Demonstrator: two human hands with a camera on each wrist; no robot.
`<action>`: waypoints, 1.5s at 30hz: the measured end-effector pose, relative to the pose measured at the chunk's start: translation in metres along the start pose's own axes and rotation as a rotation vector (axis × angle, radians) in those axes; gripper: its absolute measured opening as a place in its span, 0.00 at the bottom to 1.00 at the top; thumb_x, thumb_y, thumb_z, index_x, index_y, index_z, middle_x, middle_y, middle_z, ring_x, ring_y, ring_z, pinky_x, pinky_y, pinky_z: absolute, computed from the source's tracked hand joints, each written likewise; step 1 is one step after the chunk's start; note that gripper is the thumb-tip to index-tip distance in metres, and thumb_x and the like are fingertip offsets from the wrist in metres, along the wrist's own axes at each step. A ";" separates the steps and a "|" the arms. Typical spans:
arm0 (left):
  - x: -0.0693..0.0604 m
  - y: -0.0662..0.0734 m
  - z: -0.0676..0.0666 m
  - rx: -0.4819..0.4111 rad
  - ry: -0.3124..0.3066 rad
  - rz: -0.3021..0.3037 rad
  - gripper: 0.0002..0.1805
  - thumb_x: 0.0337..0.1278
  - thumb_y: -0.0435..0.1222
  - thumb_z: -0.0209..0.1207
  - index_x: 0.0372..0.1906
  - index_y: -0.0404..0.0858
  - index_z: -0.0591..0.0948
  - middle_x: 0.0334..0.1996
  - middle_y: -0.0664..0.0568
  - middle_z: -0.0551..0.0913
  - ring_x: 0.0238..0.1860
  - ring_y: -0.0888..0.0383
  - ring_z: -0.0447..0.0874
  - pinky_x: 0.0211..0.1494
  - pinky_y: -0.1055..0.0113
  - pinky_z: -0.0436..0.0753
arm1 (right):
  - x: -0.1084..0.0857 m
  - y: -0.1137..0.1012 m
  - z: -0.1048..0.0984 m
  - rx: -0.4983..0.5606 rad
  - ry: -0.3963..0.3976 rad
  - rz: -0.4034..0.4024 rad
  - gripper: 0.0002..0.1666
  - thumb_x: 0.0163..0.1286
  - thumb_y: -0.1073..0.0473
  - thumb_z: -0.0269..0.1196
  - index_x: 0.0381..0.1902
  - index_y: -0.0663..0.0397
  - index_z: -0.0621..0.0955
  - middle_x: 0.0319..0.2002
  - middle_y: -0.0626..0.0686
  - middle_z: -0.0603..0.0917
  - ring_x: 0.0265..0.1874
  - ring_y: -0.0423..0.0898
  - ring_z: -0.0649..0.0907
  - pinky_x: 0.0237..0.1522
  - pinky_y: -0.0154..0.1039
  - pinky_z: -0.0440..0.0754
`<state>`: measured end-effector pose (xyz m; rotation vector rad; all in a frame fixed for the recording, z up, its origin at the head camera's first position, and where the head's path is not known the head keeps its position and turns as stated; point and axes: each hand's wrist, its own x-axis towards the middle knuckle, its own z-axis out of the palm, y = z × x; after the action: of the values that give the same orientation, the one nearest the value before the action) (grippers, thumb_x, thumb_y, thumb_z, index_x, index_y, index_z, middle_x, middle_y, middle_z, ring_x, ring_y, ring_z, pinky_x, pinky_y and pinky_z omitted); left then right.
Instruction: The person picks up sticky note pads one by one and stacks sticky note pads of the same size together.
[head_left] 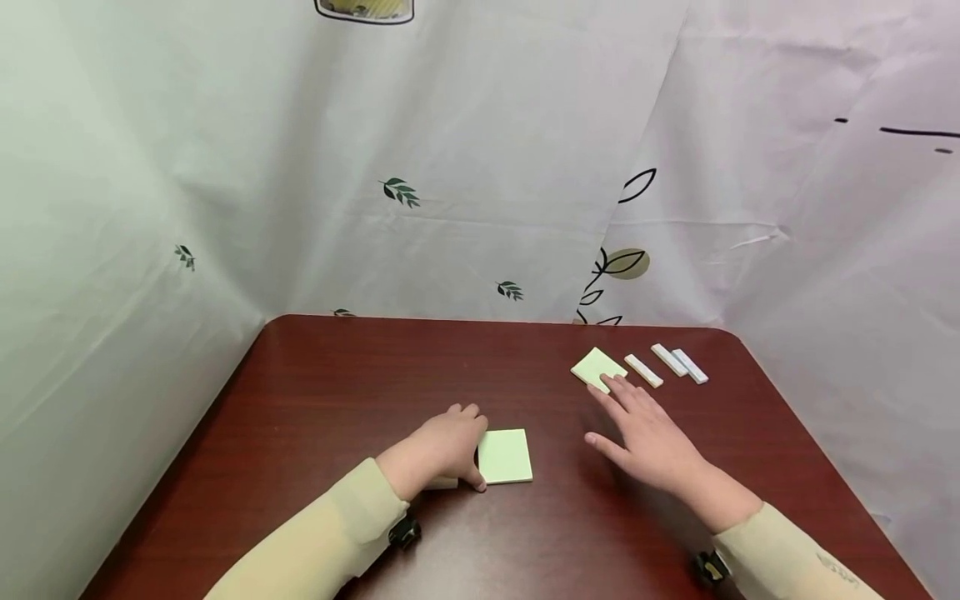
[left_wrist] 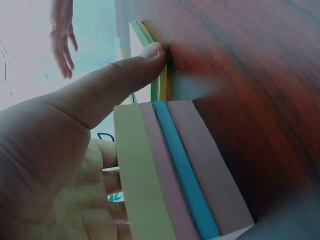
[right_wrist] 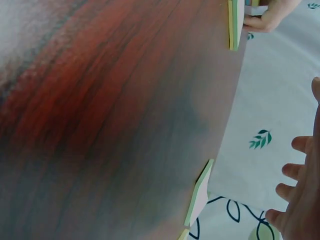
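Note:
My left hand [head_left: 444, 448] is at the left side of a pale green sticky note pad [head_left: 506, 457], thumb at its near corner and fingers by the far one. In the left wrist view the thumb tip touches the pad's edge, where a yellow layer shows with the green. Close by that hand stands a block of stacked sticky notes [left_wrist: 170, 170] in yellow, pink, blue and mauve, mostly covered by the hand in the head view. My right hand [head_left: 651, 437] hovers with spread fingers, its fingertips overlapping a second pale green sticky note pad [head_left: 597, 367]. It holds nothing.
Right of the second pad lie three narrow pale strips [head_left: 643, 371], at the far right of the reddish-brown table [head_left: 360, 367]. A white cloth [head_left: 480, 167] with leaf prints hangs behind the table and along both sides.

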<state>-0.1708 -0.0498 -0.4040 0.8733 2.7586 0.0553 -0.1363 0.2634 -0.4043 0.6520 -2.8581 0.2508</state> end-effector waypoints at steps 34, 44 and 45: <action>0.004 0.002 -0.002 0.018 -0.043 -0.042 0.44 0.30 0.59 0.78 0.54 0.40 0.78 0.48 0.50 0.74 0.47 0.52 0.72 0.47 0.61 0.79 | 0.060 0.034 0.029 0.191 -0.052 0.287 0.36 0.77 0.46 0.51 0.70 0.68 0.66 0.66 0.69 0.69 0.67 0.67 0.66 0.65 0.63 0.64; 0.004 0.003 -0.003 0.025 -0.051 -0.054 0.45 0.31 0.60 0.78 0.57 0.41 0.77 0.51 0.50 0.74 0.48 0.52 0.72 0.47 0.61 0.79 | 0.092 0.052 0.037 0.194 -0.143 0.430 0.37 0.74 0.49 0.53 0.69 0.73 0.64 0.65 0.76 0.66 0.64 0.71 0.67 0.61 0.65 0.67; 0.004 0.004 -0.003 0.024 -0.054 -0.054 0.45 0.31 0.60 0.77 0.57 0.41 0.77 0.51 0.50 0.74 0.49 0.53 0.71 0.47 0.61 0.79 | 0.094 0.054 0.039 0.186 -0.149 0.436 0.38 0.73 0.49 0.54 0.69 0.73 0.64 0.64 0.76 0.66 0.64 0.72 0.67 0.61 0.65 0.67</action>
<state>-0.1722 -0.0445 -0.4015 0.7937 2.7363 -0.0104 -0.2491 0.2647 -0.4264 0.0646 -3.1184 0.5597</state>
